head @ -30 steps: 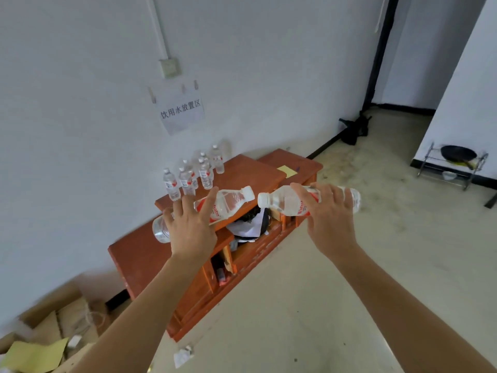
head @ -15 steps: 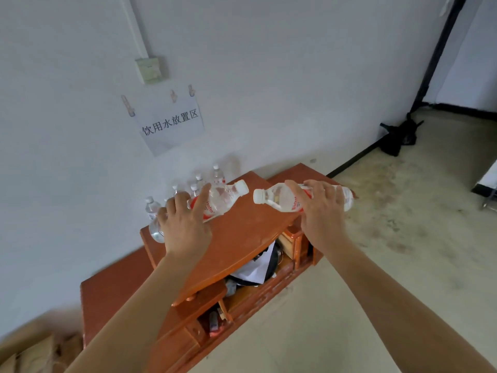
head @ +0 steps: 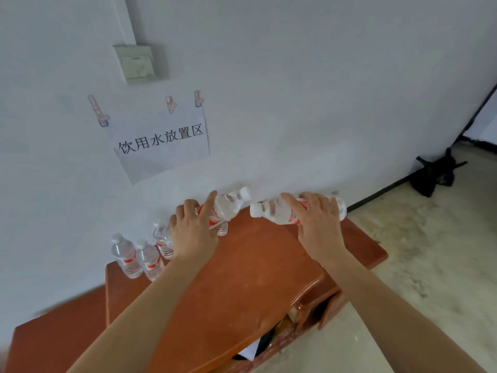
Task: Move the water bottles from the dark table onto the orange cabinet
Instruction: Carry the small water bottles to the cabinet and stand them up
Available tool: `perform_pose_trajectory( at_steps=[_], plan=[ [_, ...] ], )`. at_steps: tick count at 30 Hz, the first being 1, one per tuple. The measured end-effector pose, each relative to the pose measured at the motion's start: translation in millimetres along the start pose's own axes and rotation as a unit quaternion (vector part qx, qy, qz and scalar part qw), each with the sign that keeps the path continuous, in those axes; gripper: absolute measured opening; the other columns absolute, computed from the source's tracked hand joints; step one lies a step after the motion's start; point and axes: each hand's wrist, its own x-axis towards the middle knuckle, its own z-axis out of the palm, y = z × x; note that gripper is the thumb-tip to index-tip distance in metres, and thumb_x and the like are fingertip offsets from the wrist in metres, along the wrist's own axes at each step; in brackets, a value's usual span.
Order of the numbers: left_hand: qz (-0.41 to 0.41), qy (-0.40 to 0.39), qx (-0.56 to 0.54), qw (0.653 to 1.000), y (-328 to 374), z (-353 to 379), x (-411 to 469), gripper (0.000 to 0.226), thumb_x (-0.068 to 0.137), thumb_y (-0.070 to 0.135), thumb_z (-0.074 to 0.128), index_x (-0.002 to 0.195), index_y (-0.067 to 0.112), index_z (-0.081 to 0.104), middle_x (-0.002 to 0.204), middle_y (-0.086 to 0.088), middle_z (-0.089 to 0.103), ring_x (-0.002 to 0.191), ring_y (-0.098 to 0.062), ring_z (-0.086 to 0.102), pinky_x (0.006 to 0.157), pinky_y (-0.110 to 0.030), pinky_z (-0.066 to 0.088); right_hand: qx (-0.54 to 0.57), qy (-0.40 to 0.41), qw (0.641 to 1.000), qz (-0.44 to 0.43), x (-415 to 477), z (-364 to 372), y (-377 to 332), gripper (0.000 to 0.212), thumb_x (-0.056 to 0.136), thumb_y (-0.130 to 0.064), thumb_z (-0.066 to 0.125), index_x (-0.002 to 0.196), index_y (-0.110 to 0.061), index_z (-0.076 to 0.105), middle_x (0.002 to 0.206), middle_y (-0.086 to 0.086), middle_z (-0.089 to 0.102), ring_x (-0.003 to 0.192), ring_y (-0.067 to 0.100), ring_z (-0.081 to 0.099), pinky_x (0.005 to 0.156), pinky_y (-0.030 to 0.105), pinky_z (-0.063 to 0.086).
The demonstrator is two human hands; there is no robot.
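My left hand [head: 192, 232] grips a clear water bottle [head: 228, 207] with a red label, tilted with its white cap up and to the right. My right hand [head: 318, 224] holds a second water bottle [head: 274, 211] lying nearly level, cap pointing left. Both are held above the back of the orange cabinet [head: 250, 270], close to the wall. Several bottles [head: 139, 257] stand upright on the cabinet top at the back left, partly hidden by my left hand. The dark table is out of view.
A paper sign [head: 161, 141] hangs on the white wall under a switch box [head: 135, 63]. A black bag [head: 435, 176] lies on the floor at the right. The cabinet's lower left wing [head: 53, 337] sits by my left forearm. Dark items fill its open shelf [head: 266, 337].
I have moved closer to the cabinet and the wall. Both hands, each with its bottle, have come over the cabinet top toward the standing bottles.
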Motion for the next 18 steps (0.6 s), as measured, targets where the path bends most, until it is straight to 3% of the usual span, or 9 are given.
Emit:
perform_pose_trajectory(
  at_steps=[4, 7, 10, 13, 18],
  plan=[
    [-0.06, -0.022, -0.074, 0.995, 3.4, 59.4, 51.0, 0.078, 0.08, 0.034, 0.081, 0.147, 0.032, 0.041, 0.117, -0.01, 0.051, 0.107, -0.032, 0.05, 0.09, -0.051, 0.047, 0.007, -0.022, 0.999, 0.023, 58.0, 42.2, 29.6, 0.085, 0.079, -0.008, 0.078, 0.149, -0.036, 0.038, 0.132, 0.01, 0.055, 0.125, 0.036, 0.051, 0.106, 0.065, 0.039],
    [-0.122, -0.05, -0.131, 0.983, 3.5, 100.5, 60.4, 0.076, 0.083, 0.038, 0.077, 0.147, 0.037, 0.034, 0.126, -0.005, 0.047, 0.116, -0.031, 0.046, 0.088, -0.048, 0.049, 0.047, -0.043, 0.998, 0.03, 79.2, 84.2, 43.0, 0.091, 0.075, -0.009, 0.085, 0.147, -0.034, 0.035, 0.129, 0.013, 0.057, 0.124, 0.037, 0.053, 0.102, 0.062, 0.046],
    [-0.193, -0.072, -0.172, 0.963, -2.7, 153.1, 62.0, 0.075, 0.085, 0.037, 0.075, 0.147, 0.032, 0.033, 0.142, -0.003, 0.042, 0.131, -0.033, 0.042, 0.092, -0.049, 0.048, 0.106, -0.074, 0.991, 0.027, 99.5, 143.9, 50.1, 0.096, 0.07, -0.013, 0.091, 0.146, -0.032, 0.035, 0.13, 0.012, 0.06, 0.124, 0.034, 0.055, 0.103, 0.058, 0.048],
    [-0.264, -0.077, -0.195, 0.941, -8.0, 200.2, 48.9, 0.075, 0.084, 0.033, 0.077, 0.145, 0.027, 0.033, 0.143, -0.005, 0.043, 0.126, -0.031, 0.047, 0.095, -0.052, 0.049, 0.174, -0.109, 0.978, 0.027, 105.6, 208.1, 48.1, 0.094, 0.07, -0.014, 0.092, 0.145, -0.028, 0.038, 0.13, 0.011, 0.061, 0.124, 0.034, 0.056, 0.102, 0.058, 0.05],
    [-0.349, -0.084, -0.208, 0.91, -22.4, 271.4, 36.0, 0.079, 0.084, 0.026, 0.079, 0.145, 0.015, 0.031, 0.136, -0.006, 0.045, 0.12, -0.025, 0.048, 0.088, -0.041, 0.044, 0.303, -0.166, 0.936, 0.064, 107.1, 308.8, 25.3, 0.086, 0.078, -0.02, 0.088, 0.147, -0.025, 0.038, 0.138, 0.007, 0.056, 0.126, 0.027, 0.055, 0.099, 0.05, 0.055]
  ],
)
